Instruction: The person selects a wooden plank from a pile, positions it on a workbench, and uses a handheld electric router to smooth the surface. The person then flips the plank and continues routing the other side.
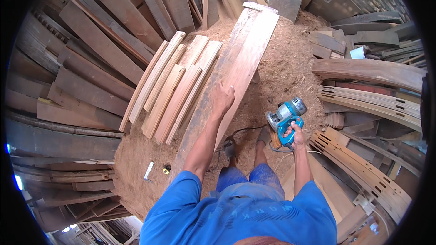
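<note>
My right hand (296, 135) is wrapped round the handle of a blue and silver wood router (286, 117), held off to the right of my legs. The router's round metal base faces left and a dark cord runs from its area toward my feet. My left hand (221, 100) rests on a long wide plank (245, 45), with a finger and the thumb apart and nothing in its grip. The plank slants away from me on a raised support. A small wooden piece (260, 7) lies across its far end.
Several narrow milled boards (175, 95) lie side by side left of the plank. A yellow tape measure (166, 169) and a white strip (148, 170) lie on the sawdust floor (131, 163). Stacked boards line the left and far sides; slotted boards (363, 163) are at right.
</note>
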`<action>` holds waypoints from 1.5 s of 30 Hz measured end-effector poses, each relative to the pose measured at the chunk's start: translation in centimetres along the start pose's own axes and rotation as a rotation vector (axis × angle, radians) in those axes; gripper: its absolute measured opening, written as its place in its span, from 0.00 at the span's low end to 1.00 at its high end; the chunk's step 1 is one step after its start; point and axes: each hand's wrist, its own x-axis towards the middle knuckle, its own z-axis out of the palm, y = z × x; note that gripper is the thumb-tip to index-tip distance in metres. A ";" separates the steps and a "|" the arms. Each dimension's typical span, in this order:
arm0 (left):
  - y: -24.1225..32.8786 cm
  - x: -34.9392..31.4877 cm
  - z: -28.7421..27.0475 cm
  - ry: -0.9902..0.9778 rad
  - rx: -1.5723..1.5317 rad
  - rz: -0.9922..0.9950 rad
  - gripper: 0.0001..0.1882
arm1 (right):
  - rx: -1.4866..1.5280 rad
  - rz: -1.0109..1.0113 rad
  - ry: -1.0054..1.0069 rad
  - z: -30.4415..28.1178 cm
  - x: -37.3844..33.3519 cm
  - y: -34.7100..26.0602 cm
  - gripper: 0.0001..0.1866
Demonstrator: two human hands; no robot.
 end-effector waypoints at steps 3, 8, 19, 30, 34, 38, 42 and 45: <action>0.3 2.7 2.0 -0.014 0.234 -0.058 0.34 | 0.006 -0.110 -0.037 3.0 -1.0 -1.8 0.19; -2.0 4.6 6.9 0.098 0.335 -0.063 0.33 | -0.121 -0.392 -0.058 10.7 -0.9 -6.5 0.22; -1.7 4.3 6.9 0.068 0.389 -0.099 0.31 | -0.355 -0.824 -0.147 23.0 7.8 -12.6 0.21; -1.0 4.1 6.5 0.021 0.324 -0.132 0.32 | -0.624 -0.980 -0.082 25.5 14.2 -6.0 0.22; -0.9 3.8 6.5 0.007 0.303 -0.131 0.33 | -0.606 -0.967 -0.029 26.3 14.7 -3.2 0.21; -1.2 4.1 6.8 -0.009 0.321 -0.132 0.32 | -0.542 -0.982 -0.015 27.4 15.0 -2.1 0.20; -1.2 3.7 6.5 0.000 0.325 -0.081 0.29 | -0.525 -0.939 -0.018 28.3 14.7 -2.1 0.20; -1.2 3.6 6.5 0.011 0.363 -0.059 0.28 | -0.532 -0.968 -0.005 28.6 15.3 -2.0 0.19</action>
